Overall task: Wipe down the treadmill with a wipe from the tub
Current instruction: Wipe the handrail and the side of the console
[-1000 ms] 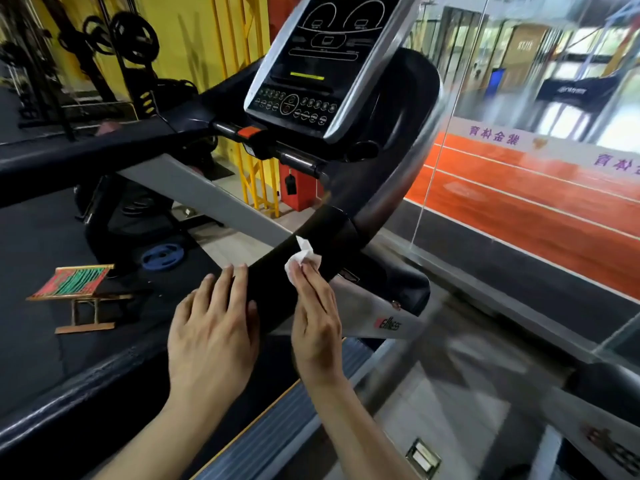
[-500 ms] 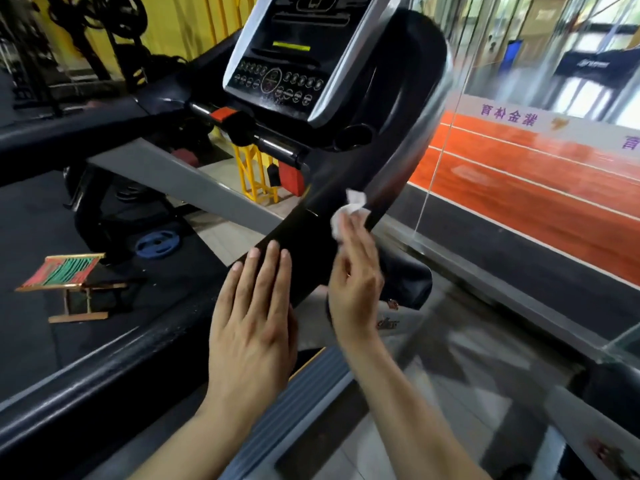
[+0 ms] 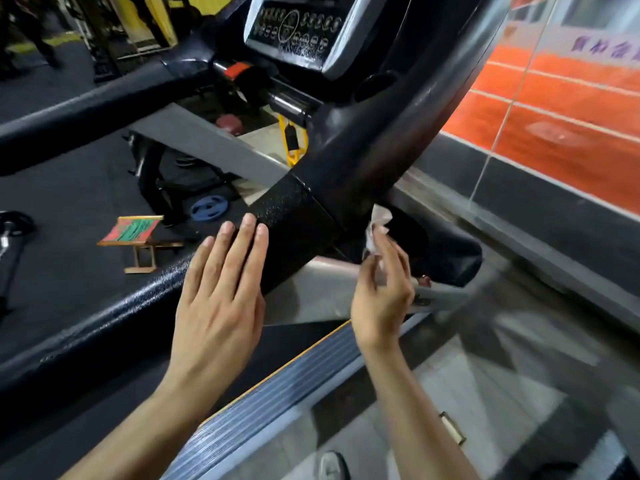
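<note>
left hand flat, spread on pebbled black handrail | right hand pinches crumpled white wipe

Both forearms are bare to the frame edge, and the left hand and right hand wear nothing.

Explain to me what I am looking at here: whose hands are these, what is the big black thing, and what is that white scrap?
There is no robot here. A camera worn on a person's head looks down at their own two bare hands. The big black thing is a treadmill handrail, leading up to the console with its buttons. The left hand lies flat, fingers straight, on the rail. The right hand pinches a crumpled white wipe against the underside of the rail, by a dark side part. Below runs the ribbed treadmill edge. On the gym floor behind stand a small folding stool and a blue weight plate.
</note>
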The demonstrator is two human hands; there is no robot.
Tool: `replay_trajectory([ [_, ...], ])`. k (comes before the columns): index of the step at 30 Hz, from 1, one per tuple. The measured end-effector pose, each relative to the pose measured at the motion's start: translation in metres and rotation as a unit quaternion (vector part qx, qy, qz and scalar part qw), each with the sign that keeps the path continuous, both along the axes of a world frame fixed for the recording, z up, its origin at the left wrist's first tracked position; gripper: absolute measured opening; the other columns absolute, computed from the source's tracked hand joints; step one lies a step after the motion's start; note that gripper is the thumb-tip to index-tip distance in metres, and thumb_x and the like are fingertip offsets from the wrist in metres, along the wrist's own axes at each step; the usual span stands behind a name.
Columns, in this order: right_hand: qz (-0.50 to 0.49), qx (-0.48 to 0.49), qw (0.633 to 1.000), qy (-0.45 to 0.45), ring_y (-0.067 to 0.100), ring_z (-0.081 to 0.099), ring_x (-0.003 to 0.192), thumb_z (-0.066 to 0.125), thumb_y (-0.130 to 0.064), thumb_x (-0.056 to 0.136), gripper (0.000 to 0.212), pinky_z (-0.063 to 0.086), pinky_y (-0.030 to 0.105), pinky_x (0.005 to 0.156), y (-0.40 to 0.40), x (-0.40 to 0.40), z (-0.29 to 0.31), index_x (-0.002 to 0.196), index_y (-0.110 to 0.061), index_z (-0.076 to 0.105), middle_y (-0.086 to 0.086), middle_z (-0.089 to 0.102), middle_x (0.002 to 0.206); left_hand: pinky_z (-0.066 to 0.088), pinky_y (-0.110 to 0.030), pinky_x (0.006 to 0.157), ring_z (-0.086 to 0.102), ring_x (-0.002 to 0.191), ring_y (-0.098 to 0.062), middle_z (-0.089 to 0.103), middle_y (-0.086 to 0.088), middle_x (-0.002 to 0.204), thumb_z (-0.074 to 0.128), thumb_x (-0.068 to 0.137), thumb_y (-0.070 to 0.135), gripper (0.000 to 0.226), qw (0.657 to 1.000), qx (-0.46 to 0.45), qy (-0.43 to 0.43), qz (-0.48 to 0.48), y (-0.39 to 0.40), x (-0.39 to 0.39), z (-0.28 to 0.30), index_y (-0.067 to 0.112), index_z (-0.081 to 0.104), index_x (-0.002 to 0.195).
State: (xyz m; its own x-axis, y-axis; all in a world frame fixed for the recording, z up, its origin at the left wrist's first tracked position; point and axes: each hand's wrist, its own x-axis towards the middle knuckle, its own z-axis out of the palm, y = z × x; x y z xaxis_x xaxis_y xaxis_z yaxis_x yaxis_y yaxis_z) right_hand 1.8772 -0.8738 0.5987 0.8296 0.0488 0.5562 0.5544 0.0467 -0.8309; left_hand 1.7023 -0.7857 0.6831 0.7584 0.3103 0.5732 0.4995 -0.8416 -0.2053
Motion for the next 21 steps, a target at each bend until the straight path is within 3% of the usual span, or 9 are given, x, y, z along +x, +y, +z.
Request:
replay_trajectory([
  [4, 0.061, 0.000, 0.995, 0.079, 0.018, 0.056, 0.130, 0.054, 0.010, 0.097, 0.039, 0.045, 0.043, 0.110, 0.002, -0.042, -0.035, 0.133, -0.002, 0.063, 0.007, 0.061, 0.135, 0.025, -0.057, 0.122, 0.018, 0.155, -0.034, 0.019, -0.017, 0.167, 0.047, 0.090, 0.001, 0.071, 0.998, 0.026, 0.058, -0.002, -0.008, -0.016, -0.003, 0.001, 0.026, 0.158],
  [9, 0.128, 0.057, 0.988, 0.067, 0.027, 0.044, 0.143, 0.050, 0.006, 0.100, 0.042, 0.039, 0.054, 0.113, 0.035, -0.082, -0.035, 0.142, 0.002, 0.052, 0.012, 0.050, 0.150, 0.022, -0.057, 0.123, 0.020, 0.154, -0.036, 0.022, -0.016, 0.167, 0.049, 0.089, 0.003, 0.069, 0.991, 0.076, 0.113, -0.008, -0.003, -0.047, -0.012, 0.002, 0.033, 0.156],
  [13, 0.115, 0.067, 0.990, 0.055, 0.030, 0.037, 0.148, 0.047, 0.012, 0.097, 0.047, 0.035, 0.055, 0.116, 0.058, -0.103, -0.035, 0.144, 0.007, 0.046, 0.018, 0.042, 0.155, 0.019, -0.050, 0.126, 0.022, 0.154, -0.033, 0.025, -0.013, 0.166, 0.051, 0.092, 0.009, 0.067, 0.982, 0.139, 0.128, -0.021, 0.017, -0.059, -0.019, 0.004, 0.034, 0.156],
  [17, 0.026, 0.007, 0.999, 0.040, 0.033, 0.050, 0.137, 0.044, 0.005, 0.097, 0.041, 0.035, 0.042, 0.117, 0.058, -0.038, -0.079, 0.134, 0.005, 0.058, 0.018, 0.056, 0.142, 0.022, -0.049, 0.125, 0.025, 0.153, -0.033, 0.026, -0.013, 0.166, 0.054, 0.091, 0.013, 0.068, 0.973, 0.204, 0.110, -0.017, 0.029, -0.056, -0.033, 0.005, 0.035, 0.156],
  [20, 0.009, -0.026, 0.989, 0.143, 0.039, 0.058, 0.123, 0.041, -0.006, 0.097, 0.036, 0.023, 0.010, 0.113, 0.050, 0.017, -0.109, 0.124, -0.001, 0.064, 0.016, 0.064, 0.131, 0.022, -0.049, 0.125, 0.024, 0.153, -0.033, 0.026, -0.014, 0.166, 0.054, 0.090, 0.014, 0.069, 0.969, 0.225, 0.099, -0.022, 0.031, -0.056, -0.037, 0.004, 0.035, 0.156],
  [21, 0.015, -0.026, 0.986, 0.165, 0.039, 0.058, 0.123, 0.042, -0.006, 0.097, 0.034, 0.021, 0.005, 0.110, 0.048, 0.021, -0.110, 0.122, -0.002, 0.064, 0.014, 0.064, 0.130, 0.021, -0.049, 0.125, 0.023, 0.154, -0.033, 0.026, -0.014, 0.166, 0.053, 0.090, 0.014, 0.069, 0.969, 0.225, 0.098, -0.024, 0.032, -0.056, -0.037, 0.004, 0.034, 0.156],
])
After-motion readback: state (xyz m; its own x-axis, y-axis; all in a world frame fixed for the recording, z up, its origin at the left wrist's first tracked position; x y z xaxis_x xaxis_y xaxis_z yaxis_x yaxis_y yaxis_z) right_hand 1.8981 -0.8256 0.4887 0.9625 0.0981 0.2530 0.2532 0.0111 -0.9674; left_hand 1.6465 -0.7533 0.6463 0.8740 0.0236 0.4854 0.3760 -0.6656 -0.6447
